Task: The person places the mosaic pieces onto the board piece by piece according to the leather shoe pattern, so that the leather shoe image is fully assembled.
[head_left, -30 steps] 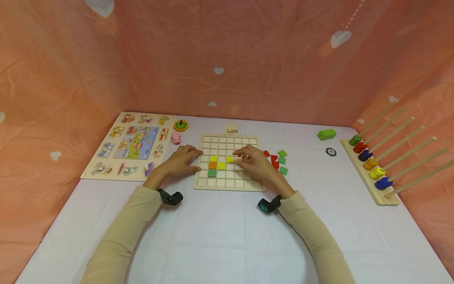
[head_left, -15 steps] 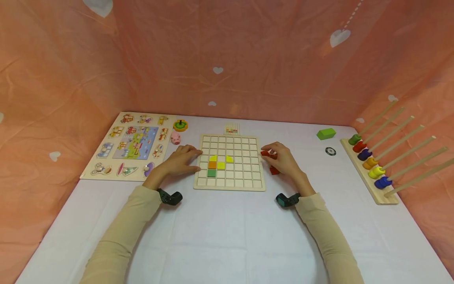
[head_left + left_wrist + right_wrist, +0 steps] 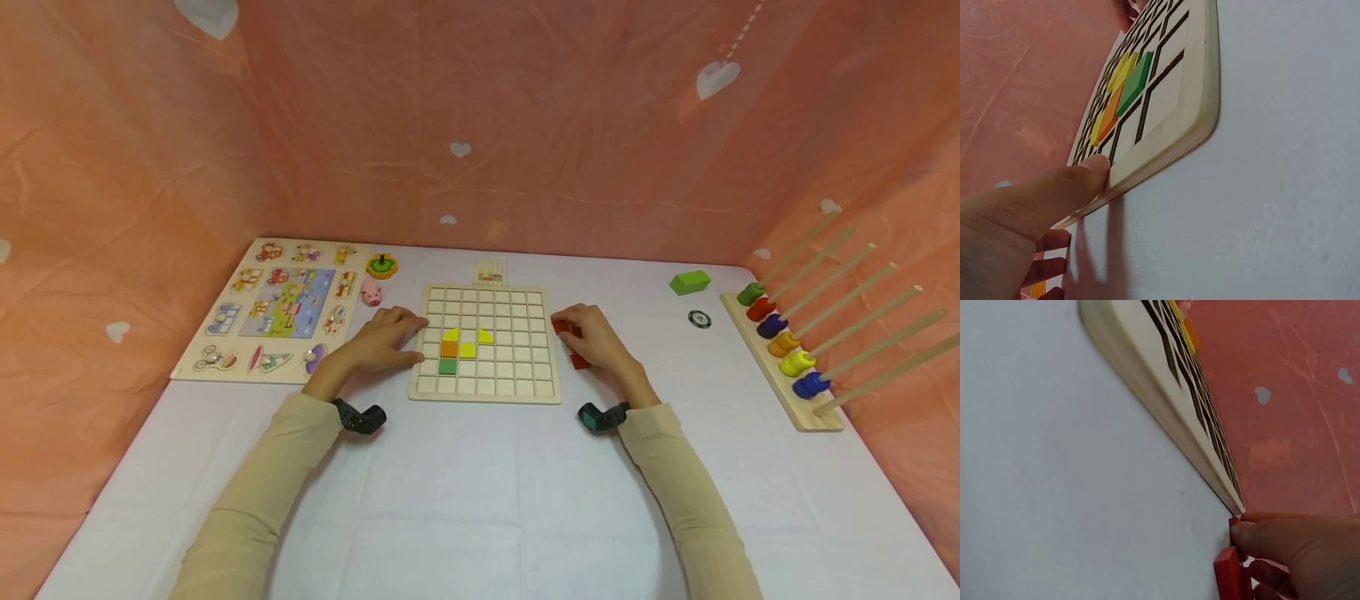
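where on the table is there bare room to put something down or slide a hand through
Bare cloth spans the near table between the sleeves, and between the grid board and the peg rack. It is crowded where the right hand sits on the red tiles, and around the left hand.

two hands (image 3: 382, 340) – five tiles (image 3: 467, 350) set in one grid board (image 3: 525, 392) (three yellow), six rings (image 3: 797, 365).

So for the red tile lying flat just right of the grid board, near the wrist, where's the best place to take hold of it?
The red tile lies flat on the white table, thin, beside the grid board. Probably best pinched across two opposite side edges, coming from above. The right hand already hovers over it, fingers on another red piece. The board's right edge is close, so the near and far edges look freer.
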`<state>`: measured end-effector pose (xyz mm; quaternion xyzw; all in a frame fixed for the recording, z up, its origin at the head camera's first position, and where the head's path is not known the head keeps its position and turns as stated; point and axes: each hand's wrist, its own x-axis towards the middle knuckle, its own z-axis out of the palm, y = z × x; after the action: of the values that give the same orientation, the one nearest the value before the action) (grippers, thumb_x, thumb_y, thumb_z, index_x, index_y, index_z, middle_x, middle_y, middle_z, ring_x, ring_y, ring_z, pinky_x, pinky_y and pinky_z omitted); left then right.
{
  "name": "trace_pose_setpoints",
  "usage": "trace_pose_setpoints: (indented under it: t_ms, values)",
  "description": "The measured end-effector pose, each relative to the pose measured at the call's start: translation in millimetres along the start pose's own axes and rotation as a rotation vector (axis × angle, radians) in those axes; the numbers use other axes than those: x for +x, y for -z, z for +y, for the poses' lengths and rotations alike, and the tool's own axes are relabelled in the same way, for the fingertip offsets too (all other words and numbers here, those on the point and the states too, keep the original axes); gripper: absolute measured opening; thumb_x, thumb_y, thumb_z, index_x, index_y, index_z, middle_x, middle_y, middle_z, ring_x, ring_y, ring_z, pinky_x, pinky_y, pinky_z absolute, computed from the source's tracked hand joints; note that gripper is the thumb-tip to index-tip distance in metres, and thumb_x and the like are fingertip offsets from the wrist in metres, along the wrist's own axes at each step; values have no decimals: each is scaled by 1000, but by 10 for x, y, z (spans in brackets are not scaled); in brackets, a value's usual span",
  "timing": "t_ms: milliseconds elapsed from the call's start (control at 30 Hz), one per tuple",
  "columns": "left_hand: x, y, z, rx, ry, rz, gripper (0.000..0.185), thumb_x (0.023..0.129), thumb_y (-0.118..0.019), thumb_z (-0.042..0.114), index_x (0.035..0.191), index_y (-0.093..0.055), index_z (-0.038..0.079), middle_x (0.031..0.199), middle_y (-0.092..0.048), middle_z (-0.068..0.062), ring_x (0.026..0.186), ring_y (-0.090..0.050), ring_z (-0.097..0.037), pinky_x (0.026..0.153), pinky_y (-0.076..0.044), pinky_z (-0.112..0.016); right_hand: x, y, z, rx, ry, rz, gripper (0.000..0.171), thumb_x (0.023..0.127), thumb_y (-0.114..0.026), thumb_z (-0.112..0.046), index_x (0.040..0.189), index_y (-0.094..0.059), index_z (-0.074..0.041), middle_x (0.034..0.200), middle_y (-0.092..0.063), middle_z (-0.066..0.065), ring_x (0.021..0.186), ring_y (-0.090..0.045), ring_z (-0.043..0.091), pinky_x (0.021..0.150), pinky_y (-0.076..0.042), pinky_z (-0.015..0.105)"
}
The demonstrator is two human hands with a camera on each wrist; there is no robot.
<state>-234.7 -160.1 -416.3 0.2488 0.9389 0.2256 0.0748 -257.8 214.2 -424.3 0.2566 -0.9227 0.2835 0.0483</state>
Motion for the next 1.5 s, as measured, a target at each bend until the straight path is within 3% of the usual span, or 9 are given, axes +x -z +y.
trace_pose_setpoints:
  t_ms: [200,400,700,900,1133,1333,1500]
  values:
    - [-8,3,4,-2,-3,11,61,83,-68,32,136,-47,9,132,-44,-18,122,-35,-35,101,-30,-53,1,9,-8,5,-46,3,28,86,-65,-5,112,-65,3,106,-61,22,97,-52,35,84,-43,46]
    - [-11,13,9,3,-3,9,62,84,-68,32,136,-47,9,133,-43,-18,123,-34,-35,102,-29,-53,23,-18,-80,83,-56,43,31,85,-67,-7,114,-63,3,106,-60,19,90,-60,30,79,-49,42]
    - [-12,11,8,-4,-3,9,61,84,-68,32,136,-47,8,133,-43,-18,123,-34,-35,102,-29,-53,72,-213,-460,255,25,-5,28,82,-71,-10,109,-66,-1,101,-63,8,87,-57,18,74,-48,28]
    - [-12,13,22,-9,9,-1,62,84,-67,33,137,-46,9,133,-42,-17,123,-34,-35,103,-28,-52,135,-414,-703,234,161,-20,23,80,-73,-13,101,-68,-4,97,-65,4,85,-56,15,75,-49,26]
    - [-12,15,22,-5,8,-2,62,84,-67,33,137,-46,9,133,-42,-18,123,-34,-35,103,-29,-52,137,-605,-919,337,170,-95,20,81,-73,-15,98,-69,-7,95,-64,-1,83,-58,9,75,-49,24]
    - [-4,8,14,-13,10,-4,61,84,-67,33,137,-46,9,133,-43,-17,123,-34,-35,103,-29,-52,142,-725,-963,259,253,-83,13,81,-73,-16,93,-71,-10,92,-65,-3,87,-56,9,77,-46,24]
    - [-5,8,13,-16,5,-1,61,84,-68,33,137,-47,9,133,-43,-17,123,-34,-34,103,-29,-52,117,-698,-983,155,284,-68,11,79,-74,-15,90,-75,-11,93,-61,0,90,-48,15,77,-41,27]
